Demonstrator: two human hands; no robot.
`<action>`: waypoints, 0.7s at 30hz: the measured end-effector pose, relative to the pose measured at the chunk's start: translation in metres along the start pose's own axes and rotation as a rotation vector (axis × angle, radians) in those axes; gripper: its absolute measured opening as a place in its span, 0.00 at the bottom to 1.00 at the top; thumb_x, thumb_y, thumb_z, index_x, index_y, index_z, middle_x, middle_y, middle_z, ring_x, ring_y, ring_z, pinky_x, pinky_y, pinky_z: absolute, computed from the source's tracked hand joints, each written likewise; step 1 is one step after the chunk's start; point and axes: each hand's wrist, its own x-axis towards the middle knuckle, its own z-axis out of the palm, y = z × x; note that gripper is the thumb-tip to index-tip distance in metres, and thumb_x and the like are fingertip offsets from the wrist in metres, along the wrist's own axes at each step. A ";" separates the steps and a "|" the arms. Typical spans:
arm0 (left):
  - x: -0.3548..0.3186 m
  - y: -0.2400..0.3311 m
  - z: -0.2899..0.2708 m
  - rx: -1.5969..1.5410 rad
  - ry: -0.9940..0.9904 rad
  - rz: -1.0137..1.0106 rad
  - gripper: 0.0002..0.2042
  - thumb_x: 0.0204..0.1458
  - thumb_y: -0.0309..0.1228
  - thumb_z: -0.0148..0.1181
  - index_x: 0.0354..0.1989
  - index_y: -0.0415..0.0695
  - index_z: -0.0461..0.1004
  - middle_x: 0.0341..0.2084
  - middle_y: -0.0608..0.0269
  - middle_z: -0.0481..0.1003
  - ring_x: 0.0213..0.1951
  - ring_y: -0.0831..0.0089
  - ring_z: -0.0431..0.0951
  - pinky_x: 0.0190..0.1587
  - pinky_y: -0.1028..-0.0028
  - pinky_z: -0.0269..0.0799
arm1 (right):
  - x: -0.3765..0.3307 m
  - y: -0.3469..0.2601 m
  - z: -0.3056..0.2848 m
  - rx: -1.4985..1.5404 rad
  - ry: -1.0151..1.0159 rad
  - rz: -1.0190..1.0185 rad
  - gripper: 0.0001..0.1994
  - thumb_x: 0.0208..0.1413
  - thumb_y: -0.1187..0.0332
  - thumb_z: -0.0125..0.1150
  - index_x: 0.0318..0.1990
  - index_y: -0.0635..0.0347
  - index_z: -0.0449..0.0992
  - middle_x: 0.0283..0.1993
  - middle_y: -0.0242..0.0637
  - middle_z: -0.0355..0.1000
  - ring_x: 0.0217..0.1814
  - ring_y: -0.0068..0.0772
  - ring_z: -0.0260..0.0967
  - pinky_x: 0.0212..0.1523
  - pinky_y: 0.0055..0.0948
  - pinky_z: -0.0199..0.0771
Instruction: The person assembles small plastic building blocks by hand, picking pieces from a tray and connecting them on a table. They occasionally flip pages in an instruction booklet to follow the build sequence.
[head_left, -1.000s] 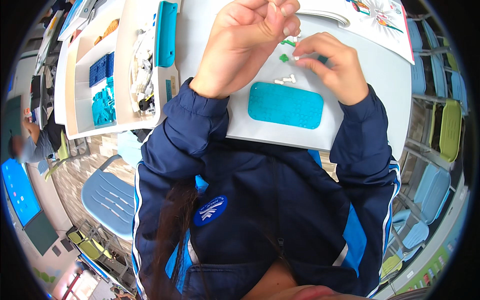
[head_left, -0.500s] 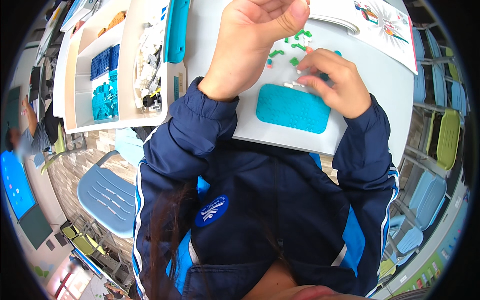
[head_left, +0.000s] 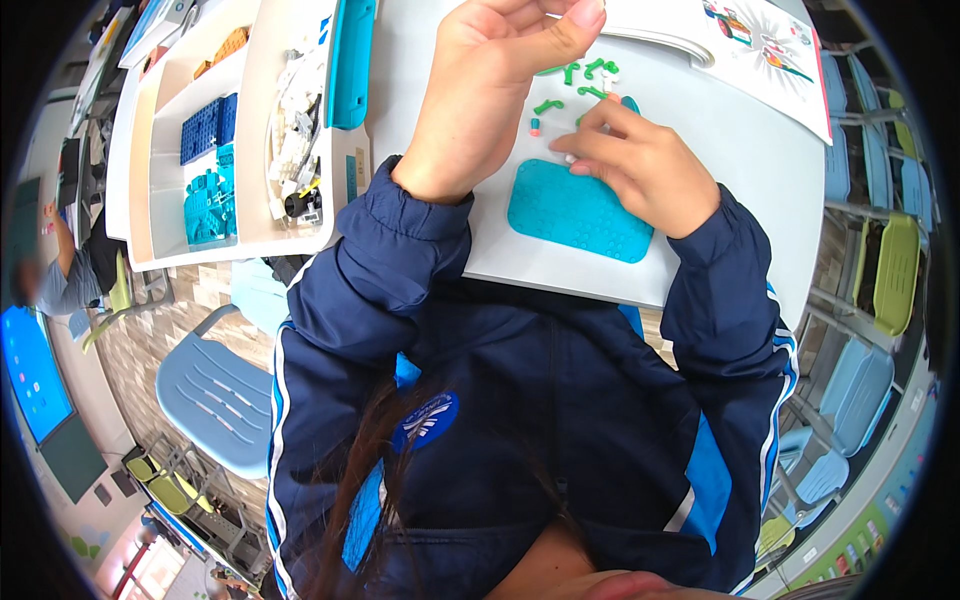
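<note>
My left hand (head_left: 505,75) is raised over the table with its palm showing. Its fingers curl in toward the thumb, and the top edge cuts them off, so whatever they hold is hidden. At the far edge of a teal studded building plate (head_left: 575,215), my right hand (head_left: 650,165) reaches in with fingertips drawn together. A small white toy piece (head_left: 570,158) shows between its thumb and fingers. Beyond it lie loose green plant-like pieces (head_left: 548,107) and a small teal-and-coral piece (head_left: 535,127). The right hand covers part of the plate and some pieces.
On the left stands a white divided box (head_left: 345,215) with dark blue plates (head_left: 208,128), teal bricks (head_left: 208,205) and white bricks (head_left: 293,140). An open picture booklet (head_left: 765,75) lies at the far right of the table. A blue chair (head_left: 215,400) stands left of me.
My right hand has moved left along the plate's far edge, its fingers closing around a small white piece there. The left hand has shifted slightly left and stays raised.
</note>
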 end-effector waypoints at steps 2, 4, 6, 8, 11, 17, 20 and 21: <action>0.000 0.000 0.000 0.003 -0.002 0.000 0.03 0.60 0.25 0.59 0.40 0.43 0.74 0.34 0.73 0.73 0.37 0.86 0.69 0.44 0.84 0.62 | 0.000 0.000 0.000 0.024 -0.033 0.029 0.08 0.53 0.77 0.64 0.41 0.60 0.78 0.37 0.39 0.71 0.36 0.42 0.75 0.43 0.33 0.76; 0.000 -0.002 -0.002 0.014 -0.003 -0.003 0.03 0.60 0.25 0.59 0.40 0.43 0.74 0.34 0.73 0.74 0.37 0.86 0.70 0.44 0.84 0.62 | 0.001 0.001 -0.002 0.052 -0.053 0.070 0.06 0.53 0.78 0.63 0.39 0.61 0.78 0.37 0.40 0.71 0.38 0.43 0.75 0.46 0.34 0.76; 0.001 -0.003 -0.002 0.033 -0.006 -0.011 0.03 0.60 0.26 0.59 0.40 0.43 0.75 0.33 0.73 0.74 0.37 0.86 0.70 0.44 0.84 0.62 | 0.002 0.002 -0.004 0.073 -0.050 0.077 0.05 0.53 0.78 0.62 0.38 0.62 0.77 0.36 0.41 0.72 0.38 0.44 0.75 0.50 0.36 0.74; -0.001 0.004 0.005 0.039 0.040 -0.056 0.03 0.59 0.26 0.60 0.40 0.43 0.75 0.33 0.73 0.74 0.37 0.86 0.70 0.44 0.84 0.63 | 0.002 0.004 -0.006 0.074 -0.032 0.051 0.04 0.53 0.77 0.62 0.36 0.62 0.75 0.35 0.41 0.72 0.38 0.47 0.75 0.48 0.38 0.74; -0.002 0.007 0.003 0.050 0.066 -0.102 0.03 0.60 0.27 0.60 0.40 0.43 0.75 0.34 0.73 0.74 0.38 0.85 0.70 0.45 0.84 0.62 | 0.003 0.005 -0.008 0.046 -0.013 0.003 0.04 0.53 0.75 0.60 0.35 0.61 0.72 0.34 0.42 0.71 0.37 0.50 0.73 0.40 0.42 0.75; -0.022 0.013 0.000 0.225 0.033 -0.026 0.08 0.60 0.29 0.59 0.45 0.43 0.73 0.38 0.71 0.72 0.38 0.81 0.71 0.49 0.76 0.65 | 0.006 -0.002 -0.011 -0.013 -0.108 0.073 0.05 0.52 0.72 0.61 0.35 0.63 0.73 0.34 0.43 0.72 0.37 0.50 0.74 0.40 0.42 0.75; -0.051 0.016 -0.001 0.168 0.025 -0.138 0.13 0.63 0.31 0.54 0.52 0.38 0.71 0.50 0.59 0.72 0.48 0.72 0.73 0.57 0.71 0.65 | 0.013 -0.003 -0.016 -0.033 -0.168 0.088 0.06 0.49 0.73 0.61 0.33 0.65 0.74 0.31 0.46 0.74 0.36 0.50 0.75 0.39 0.42 0.76; -0.063 0.016 0.000 0.049 0.016 -0.161 0.14 0.63 0.31 0.53 0.53 0.38 0.70 0.52 0.56 0.72 0.51 0.68 0.73 0.59 0.69 0.65 | 0.016 -0.002 -0.017 -0.036 -0.184 0.092 0.06 0.48 0.73 0.62 0.32 0.66 0.75 0.30 0.47 0.74 0.35 0.50 0.75 0.38 0.41 0.76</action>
